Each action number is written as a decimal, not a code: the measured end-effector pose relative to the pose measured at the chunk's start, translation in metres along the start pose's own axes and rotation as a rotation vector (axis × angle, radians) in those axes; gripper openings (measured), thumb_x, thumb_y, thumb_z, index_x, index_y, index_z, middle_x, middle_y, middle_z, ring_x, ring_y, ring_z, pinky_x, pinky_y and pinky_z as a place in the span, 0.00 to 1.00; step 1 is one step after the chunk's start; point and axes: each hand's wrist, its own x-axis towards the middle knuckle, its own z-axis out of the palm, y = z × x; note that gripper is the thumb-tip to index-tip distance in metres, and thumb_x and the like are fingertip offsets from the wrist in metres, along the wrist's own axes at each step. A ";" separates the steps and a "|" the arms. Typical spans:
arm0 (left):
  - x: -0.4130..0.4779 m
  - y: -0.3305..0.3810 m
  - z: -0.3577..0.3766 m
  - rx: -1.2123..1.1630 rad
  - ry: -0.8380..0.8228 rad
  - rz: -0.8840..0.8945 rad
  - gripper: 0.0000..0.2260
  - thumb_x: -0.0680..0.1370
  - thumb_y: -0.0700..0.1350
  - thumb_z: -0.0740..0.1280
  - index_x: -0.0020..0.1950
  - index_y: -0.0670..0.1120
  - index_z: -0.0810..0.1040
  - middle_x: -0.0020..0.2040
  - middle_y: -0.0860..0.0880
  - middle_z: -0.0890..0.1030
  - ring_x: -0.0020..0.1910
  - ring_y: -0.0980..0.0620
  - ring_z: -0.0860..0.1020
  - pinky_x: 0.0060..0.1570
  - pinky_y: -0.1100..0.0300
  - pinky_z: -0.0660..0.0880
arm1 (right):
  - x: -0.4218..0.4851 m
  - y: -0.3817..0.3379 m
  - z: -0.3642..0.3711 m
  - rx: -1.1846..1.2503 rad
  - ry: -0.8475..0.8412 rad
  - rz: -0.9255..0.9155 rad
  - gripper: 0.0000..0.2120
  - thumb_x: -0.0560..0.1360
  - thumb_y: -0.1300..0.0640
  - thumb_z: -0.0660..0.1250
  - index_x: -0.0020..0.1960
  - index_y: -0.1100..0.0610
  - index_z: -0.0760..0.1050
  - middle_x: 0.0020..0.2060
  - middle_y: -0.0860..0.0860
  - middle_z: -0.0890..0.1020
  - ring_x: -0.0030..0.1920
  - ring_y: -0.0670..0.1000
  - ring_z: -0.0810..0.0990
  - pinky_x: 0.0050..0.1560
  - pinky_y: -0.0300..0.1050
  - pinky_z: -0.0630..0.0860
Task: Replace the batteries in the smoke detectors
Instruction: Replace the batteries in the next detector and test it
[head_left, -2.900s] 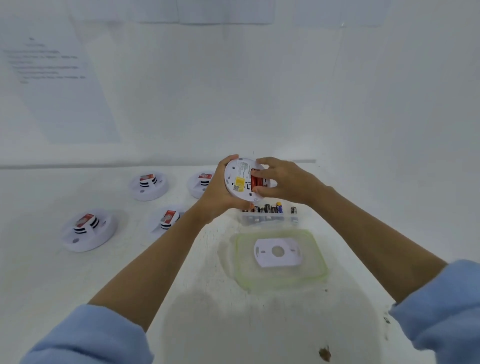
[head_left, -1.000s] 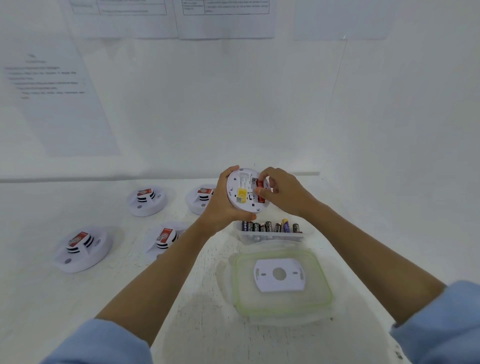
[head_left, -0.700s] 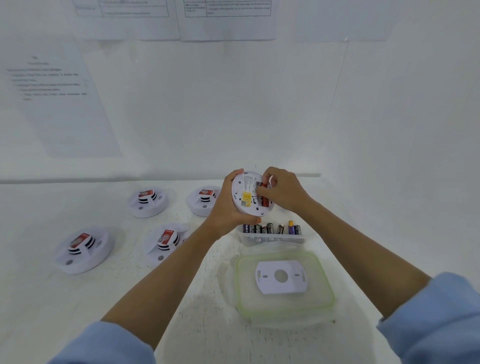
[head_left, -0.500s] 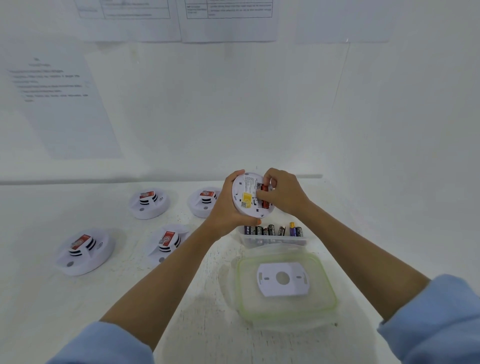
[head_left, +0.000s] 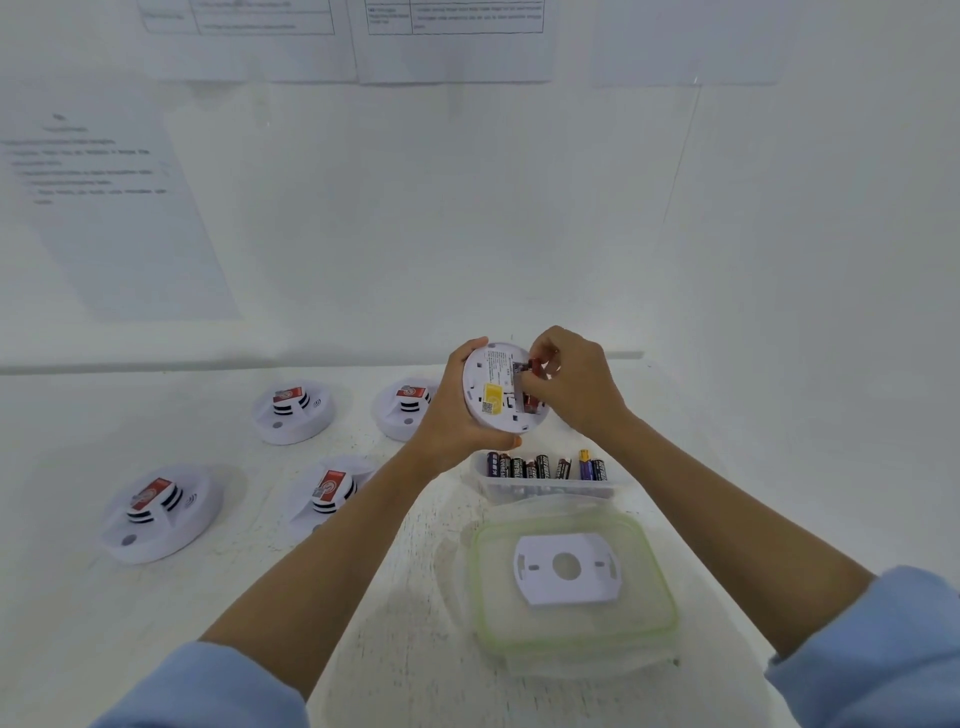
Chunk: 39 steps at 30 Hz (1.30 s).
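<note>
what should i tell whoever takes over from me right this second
Left hand: grips the round white smoke detector, back side up, above the table.
Right hand: fingertips pinch a red battery at the detector's open compartment; another red one shows lower in it.
Clear plastic tub of spare batteries sits just below the hands; green-rimmed clear lid nearer, carrying the white mounting plate.
Four more white detectors lie to the left with red batteries showing.
Left: finish this swap, refit the plate, check the other four.
</note>
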 end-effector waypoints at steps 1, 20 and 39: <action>0.001 0.000 0.000 0.005 0.003 0.004 0.46 0.56 0.32 0.76 0.68 0.53 0.59 0.61 0.54 0.71 0.60 0.55 0.73 0.54 0.55 0.78 | -0.001 0.000 0.000 0.047 0.034 0.009 0.08 0.67 0.64 0.71 0.44 0.61 0.73 0.36 0.51 0.76 0.35 0.47 0.72 0.37 0.39 0.71; 0.020 -0.002 -0.020 0.033 0.134 0.035 0.45 0.60 0.24 0.75 0.69 0.48 0.58 0.63 0.51 0.67 0.58 0.66 0.71 0.47 0.72 0.74 | 0.015 0.018 -0.026 -0.282 -0.512 0.408 0.05 0.71 0.63 0.70 0.45 0.65 0.80 0.24 0.48 0.78 0.22 0.41 0.73 0.26 0.29 0.73; 0.033 -0.015 -0.029 0.063 0.125 0.006 0.46 0.59 0.28 0.77 0.69 0.51 0.58 0.64 0.52 0.67 0.57 0.71 0.70 0.49 0.71 0.74 | 0.072 0.052 0.015 -0.480 -0.523 0.287 0.08 0.70 0.66 0.67 0.49 0.63 0.78 0.44 0.57 0.82 0.38 0.53 0.79 0.39 0.43 0.78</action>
